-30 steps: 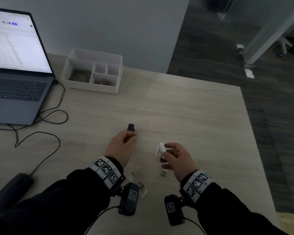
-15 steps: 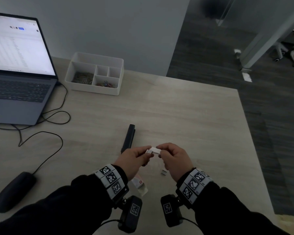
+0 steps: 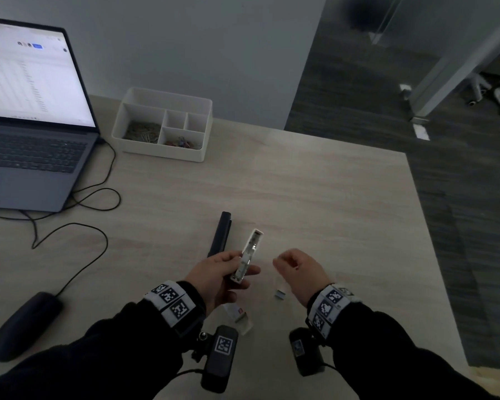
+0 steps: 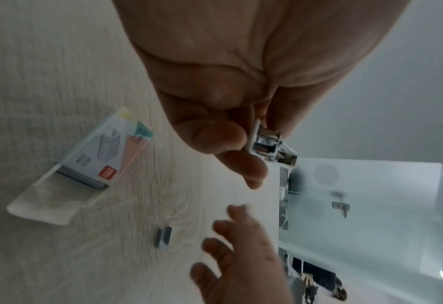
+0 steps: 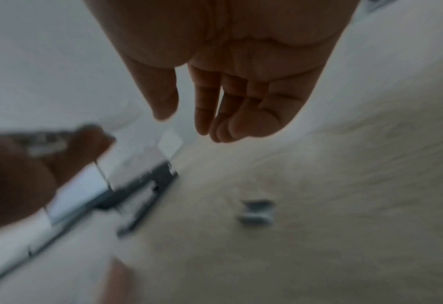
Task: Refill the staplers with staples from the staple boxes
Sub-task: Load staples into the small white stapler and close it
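Observation:
My left hand (image 3: 241, 274) grips a white stapler (image 3: 248, 259) above the table, its top flipped open and the metal staple channel showing; the channel's end also shows in the left wrist view (image 4: 265, 144). My right hand (image 3: 286, 264) hovers to the right of it with relaxed fingers (image 5: 204, 115) and holds nothing. A short strip of staples (image 3: 279, 294) (image 4: 163, 236) (image 5: 256, 211) lies on the table under the right hand. A black stapler (image 3: 220, 235) lies closed just left of the white one. The staple box (image 4: 106, 162) (image 3: 238, 311) lies near my left wrist, its tray slid partly out.
A white desk organizer (image 3: 145, 96) with paper clips stands at the back. An open laptop (image 3: 32, 157) sits at the far left, with cables (image 3: 78, 226) and a dark mouse (image 3: 23, 324) in front. The table's right edge (image 3: 433, 255) drops to dark carpet.
The right hand passed the white stapler to the left hand, let go and drew away to the right. The left hand left the black stapler and now holds the white one opened.

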The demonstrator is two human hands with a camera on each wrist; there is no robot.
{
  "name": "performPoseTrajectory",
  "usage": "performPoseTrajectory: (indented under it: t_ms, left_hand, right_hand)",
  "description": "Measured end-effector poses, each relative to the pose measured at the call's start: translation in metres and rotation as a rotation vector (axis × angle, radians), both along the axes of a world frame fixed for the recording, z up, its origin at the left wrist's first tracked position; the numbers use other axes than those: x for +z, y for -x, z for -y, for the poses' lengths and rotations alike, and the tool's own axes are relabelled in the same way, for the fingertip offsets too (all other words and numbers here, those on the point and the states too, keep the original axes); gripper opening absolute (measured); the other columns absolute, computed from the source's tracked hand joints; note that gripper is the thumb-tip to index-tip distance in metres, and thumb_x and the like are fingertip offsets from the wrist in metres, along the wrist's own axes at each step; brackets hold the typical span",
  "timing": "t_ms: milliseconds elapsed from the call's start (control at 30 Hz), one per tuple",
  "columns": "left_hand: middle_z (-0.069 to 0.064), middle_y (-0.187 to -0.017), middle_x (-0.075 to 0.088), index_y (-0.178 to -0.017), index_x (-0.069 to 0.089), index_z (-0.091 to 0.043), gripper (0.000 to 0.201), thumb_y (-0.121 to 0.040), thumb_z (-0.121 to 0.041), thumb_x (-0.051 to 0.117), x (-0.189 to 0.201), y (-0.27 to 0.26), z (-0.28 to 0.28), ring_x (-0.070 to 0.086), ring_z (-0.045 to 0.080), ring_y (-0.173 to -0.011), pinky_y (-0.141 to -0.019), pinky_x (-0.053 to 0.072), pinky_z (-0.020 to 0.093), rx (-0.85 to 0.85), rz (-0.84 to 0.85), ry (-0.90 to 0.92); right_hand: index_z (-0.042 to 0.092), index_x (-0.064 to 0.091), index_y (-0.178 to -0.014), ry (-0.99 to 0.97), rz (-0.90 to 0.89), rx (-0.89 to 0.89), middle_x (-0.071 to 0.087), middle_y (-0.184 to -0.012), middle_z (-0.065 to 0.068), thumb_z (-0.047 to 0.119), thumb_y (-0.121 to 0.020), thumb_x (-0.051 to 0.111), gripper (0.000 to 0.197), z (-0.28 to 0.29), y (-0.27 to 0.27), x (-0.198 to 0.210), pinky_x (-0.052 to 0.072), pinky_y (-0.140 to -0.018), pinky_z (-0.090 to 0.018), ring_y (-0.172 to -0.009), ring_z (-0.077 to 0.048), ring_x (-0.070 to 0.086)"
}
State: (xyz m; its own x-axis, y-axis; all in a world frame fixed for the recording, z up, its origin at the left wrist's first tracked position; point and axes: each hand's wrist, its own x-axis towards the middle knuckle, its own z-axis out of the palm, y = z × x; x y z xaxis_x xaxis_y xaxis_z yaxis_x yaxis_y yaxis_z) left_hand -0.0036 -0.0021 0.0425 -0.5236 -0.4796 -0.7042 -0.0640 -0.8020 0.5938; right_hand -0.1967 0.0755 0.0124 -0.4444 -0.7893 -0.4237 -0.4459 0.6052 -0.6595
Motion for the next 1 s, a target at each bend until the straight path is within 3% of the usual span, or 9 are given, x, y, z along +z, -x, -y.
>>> performPoseTrajectory:
  t_ms: [67,133,367,533,600,700,800,900,1000]
  left_hand:
    - [0.013,-0.096,0.077,-0.111,0.060,-0.012,0.017,-0.100,-0.015,0.049,0.000,-0.003,0.001,0.062,0.018,-0.057,-0.047,0.035,0.025,0.050,-0.006,-0.027]
    - [0.012,-0.095,0.078,-0.110,0.061,-0.012,0.016,-0.099,-0.015,0.049,0.000,-0.007,0.001,0.063,0.019,-0.058,-0.047,0.035,0.024,0.072,-0.009,-0.046]
    - [0.014,-0.105,0.077,-0.111,0.063,-0.013,0.018,-0.097,-0.015,0.053,0.002,-0.007,-0.001,0.063,0.020,-0.064,-0.050,0.036,0.026,0.057,0.019,-0.040]
    - [0.015,-0.110,0.076,-0.112,0.063,-0.013,0.019,-0.096,-0.017,0.054,0.003,-0.005,-0.001,0.062,0.020,-0.065,-0.050,0.036,0.026,0.046,0.017,-0.024]
    - [0.015,-0.109,0.076,-0.110,0.064,-0.014,0.017,-0.096,-0.018,0.054,0.002,-0.004,-0.002,0.062,0.020,-0.067,-0.050,0.036,0.026,0.041,0.018,-0.019]
    - [0.014,-0.108,0.076,-0.108,0.065,-0.015,0.016,-0.095,-0.019,0.057,0.002,-0.002,-0.003,0.062,0.020,-0.068,-0.051,0.036,0.026,0.041,0.023,-0.016]
    - [0.015,-0.109,0.076,-0.109,0.065,-0.014,0.017,-0.094,-0.019,0.058,0.004,-0.002,-0.005,0.062,0.020,-0.068,-0.052,0.036,0.027,0.037,0.014,-0.021]
    - [0.014,-0.110,0.076,-0.110,0.067,-0.016,0.019,-0.095,-0.020,0.056,0.003,0.000,-0.006,0.061,0.020,-0.070,-0.053,0.036,0.028,0.023,0.030,-0.004]
    - [0.012,-0.109,0.076,-0.115,0.066,-0.014,0.023,-0.096,-0.021,0.055,0.003,0.001,-0.007,0.062,0.019,-0.069,-0.053,0.038,0.027,-0.008,0.037,0.021]
  right_hand:
    - [0.024,0.067,-0.102,-0.152,-0.187,0.231,0.058,-0.094,0.003,0.041,-0.081,0.069,0.027,-0.008,0.005,-0.016,0.046,-0.078,-0.027,-0.088,-0.019,0.060]
    - [0.025,0.065,-0.105,-0.220,-0.257,0.398,0.053,-0.099,0.003,0.039,-0.077,0.070,0.031,-0.016,0.005,-0.028,0.045,-0.086,-0.028,-0.096,-0.019,0.056]
    - [0.017,0.067,-0.101,-0.165,-0.268,0.496,0.063,-0.105,-0.006,0.027,-0.084,0.061,0.020,-0.025,0.000,-0.033,0.045,-0.087,-0.030,-0.101,-0.025,0.059]
    - [0.021,0.072,-0.088,-0.035,-0.192,0.289,0.067,-0.083,0.004,0.022,-0.080,0.066,0.010,-0.020,0.000,-0.021,0.048,-0.076,-0.025,-0.078,-0.014,0.059]
    - [0.025,0.071,-0.084,0.017,-0.094,0.131,0.066,-0.073,0.008,0.021,-0.080,0.067,0.007,-0.018,-0.003,-0.012,0.052,-0.066,-0.027,-0.067,-0.011,0.060]
    - [0.030,0.067,-0.087,0.083,0.116,-0.020,0.065,-0.068,0.005,0.018,-0.081,0.065,0.014,-0.013,-0.010,0.003,0.056,-0.051,-0.030,-0.056,-0.013,0.061]
    - [0.027,0.063,-0.076,0.149,0.201,-0.030,0.067,-0.065,0.000,0.014,-0.083,0.064,0.015,-0.006,-0.019,0.024,0.056,-0.048,-0.030,-0.057,-0.015,0.065]
    - [0.020,0.061,-0.075,0.199,0.244,-0.017,0.069,-0.069,-0.005,0.010,-0.084,0.062,0.013,0.001,-0.028,0.044,0.051,-0.046,-0.025,-0.052,-0.012,0.062]
    - [0.021,0.063,-0.074,0.210,0.277,-0.041,0.062,-0.059,0.004,0.013,-0.084,0.063,0.012,0.007,-0.035,0.053,0.044,-0.042,-0.022,-0.044,-0.010,0.051]
